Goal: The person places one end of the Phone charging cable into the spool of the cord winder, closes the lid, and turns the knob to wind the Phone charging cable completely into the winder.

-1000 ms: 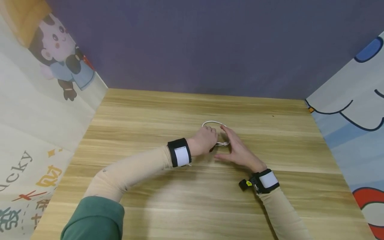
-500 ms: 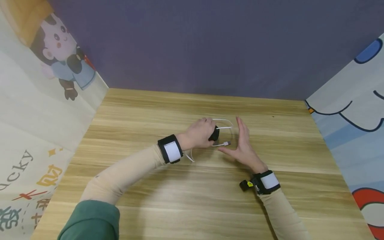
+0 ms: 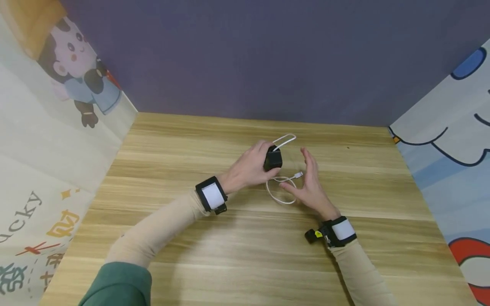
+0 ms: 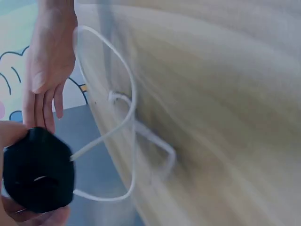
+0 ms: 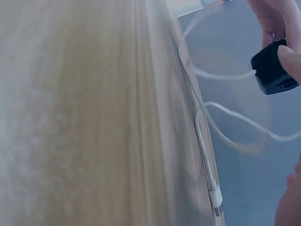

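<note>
My left hand [image 3: 249, 168] grips a small black block [image 3: 273, 159] with faceted sides between thumb and fingers, above the middle of the table. A thin white USB cable [image 3: 281, 202] runs from the block; one loop sticks up from its top and another hangs below it. The cable's plug end [image 3: 298, 174] points toward my right hand [image 3: 311, 189], whose fingers are spread and hold nothing. In the left wrist view two strands leave the side of the black block [image 4: 40, 174]. The white plug [image 5: 216, 197] with its metal tip hangs low in the right wrist view.
The wooden table [image 3: 245, 263] spreads around both hands. A dark blue-grey panel [image 3: 260, 59] stands along its back edge. Printed curtains flank it, one with a cartoon figure [image 3: 82, 72] on the left. A black wrist camera [image 3: 311, 236] juts out from the right wrist.
My left hand has turned and moved up with the black block, bringing the block into view. The cable's loops have spread and swung out. My right hand has opened wider, moving slightly right.
</note>
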Motion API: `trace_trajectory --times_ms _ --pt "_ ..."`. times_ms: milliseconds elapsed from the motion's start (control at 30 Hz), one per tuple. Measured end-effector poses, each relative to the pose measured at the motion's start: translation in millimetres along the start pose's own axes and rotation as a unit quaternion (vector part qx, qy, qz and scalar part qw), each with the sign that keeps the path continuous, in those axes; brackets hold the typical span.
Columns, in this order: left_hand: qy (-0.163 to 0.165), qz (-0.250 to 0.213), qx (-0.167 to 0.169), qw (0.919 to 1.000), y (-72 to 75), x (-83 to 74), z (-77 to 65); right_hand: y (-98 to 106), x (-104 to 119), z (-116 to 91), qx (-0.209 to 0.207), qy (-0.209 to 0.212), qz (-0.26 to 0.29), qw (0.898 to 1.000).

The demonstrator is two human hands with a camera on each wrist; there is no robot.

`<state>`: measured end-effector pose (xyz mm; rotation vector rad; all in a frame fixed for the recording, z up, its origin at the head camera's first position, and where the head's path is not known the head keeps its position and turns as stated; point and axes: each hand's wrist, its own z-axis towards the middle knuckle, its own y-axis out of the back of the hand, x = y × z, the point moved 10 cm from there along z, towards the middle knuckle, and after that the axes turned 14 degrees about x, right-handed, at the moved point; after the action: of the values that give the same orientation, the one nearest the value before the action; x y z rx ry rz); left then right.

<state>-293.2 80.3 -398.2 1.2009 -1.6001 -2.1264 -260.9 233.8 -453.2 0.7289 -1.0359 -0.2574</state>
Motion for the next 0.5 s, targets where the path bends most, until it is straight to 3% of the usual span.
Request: trace_trajectory --times_ms 133,267,333,500 --pt "0.021 -0.094 -0.043 0.9945 -1.8 12.2 -8.6 0 0 1 -0.001 0.001 0.009 1.0" --pt "0.032 -0.201 -0.095 0.9745 -5.3 26.1 -15.7 -1 0 1 0.001 0.0 0.005 1.0" --pt "0.021 -0.268 -0.12 0.9556 -6.6 31.4 -17.9 -3 -1 1 0.004 -0.009 0.005 1.0" --pt "-0.005 -0.398 -0.204 0.8944 -2.9 45.9 -26.7 -5 -4 0 0.002 -0.022 0.008 1.0"
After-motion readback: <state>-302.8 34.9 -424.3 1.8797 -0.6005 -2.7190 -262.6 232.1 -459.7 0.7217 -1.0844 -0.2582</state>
